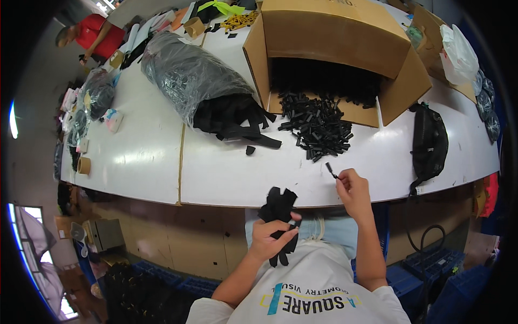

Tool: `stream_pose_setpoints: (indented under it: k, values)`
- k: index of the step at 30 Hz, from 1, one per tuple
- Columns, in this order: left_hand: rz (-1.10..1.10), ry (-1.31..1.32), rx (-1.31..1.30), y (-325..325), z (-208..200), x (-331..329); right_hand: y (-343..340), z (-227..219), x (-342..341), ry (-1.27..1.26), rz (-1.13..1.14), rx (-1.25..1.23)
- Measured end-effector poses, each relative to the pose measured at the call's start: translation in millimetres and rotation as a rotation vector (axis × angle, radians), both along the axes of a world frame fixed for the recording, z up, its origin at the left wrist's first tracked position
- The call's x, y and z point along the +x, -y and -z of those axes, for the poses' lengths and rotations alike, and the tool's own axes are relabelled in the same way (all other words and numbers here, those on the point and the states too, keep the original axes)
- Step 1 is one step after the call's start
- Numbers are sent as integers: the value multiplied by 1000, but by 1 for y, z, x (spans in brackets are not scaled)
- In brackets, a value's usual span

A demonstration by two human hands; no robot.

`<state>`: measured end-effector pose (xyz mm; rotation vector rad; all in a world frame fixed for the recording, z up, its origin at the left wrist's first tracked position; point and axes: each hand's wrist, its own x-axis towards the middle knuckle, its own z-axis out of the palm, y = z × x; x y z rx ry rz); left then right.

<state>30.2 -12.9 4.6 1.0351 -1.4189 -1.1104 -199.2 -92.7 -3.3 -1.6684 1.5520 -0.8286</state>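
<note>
A bundle of black fabric strips (pixel 278 205) is gripped in my left hand (pixel 270 240), just in front of the table's near edge. My right hand (pixel 354 195) pinches a small black piece with a thin cord-like end (pixel 330 169) between thumb and fingertips, above the table edge. Beyond it lies a loose pile of similar small black pieces (pixel 315 129), spilling from an open cardboard box (pixel 329 32) on its side. Left of the pile, more black strips (pixel 232 116) stick out of a clear plastic bag (pixel 189 67).
A black pouch (pixel 430 143) with a strap lies at the table's right. A tape roll (pixel 83 166) stands at the left edge. Yellow pieces (pixel 237 21) lie at the back. Someone in a red shirt (pixel 100 36) is at the far left. Blue crates (pixel 431 264) stand below.
</note>
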Motion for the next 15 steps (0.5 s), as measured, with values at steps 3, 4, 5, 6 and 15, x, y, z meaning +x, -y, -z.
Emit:
stream_pose_setpoints:
  k: [3, 4, 5, 6, 15]
  values:
    - [20, 10, 26, -3, -1, -6, -19, -7, 1, 713, 134, 283]
    - [16, 45, 12, -2, -5, -9, -29, -5, 2, 849, 120, 306]
    - [10, 78, 4, 1, -10, -13, -38, -8, 10, 979, 137, 308]
    - [4, 111, -5, 3, -13, -16, -47, -15, 21, 1108, 156, 308]
    - [-79, 172, -126, 3, -17, -31, -79, -18, 47, 1030, 69, -27]
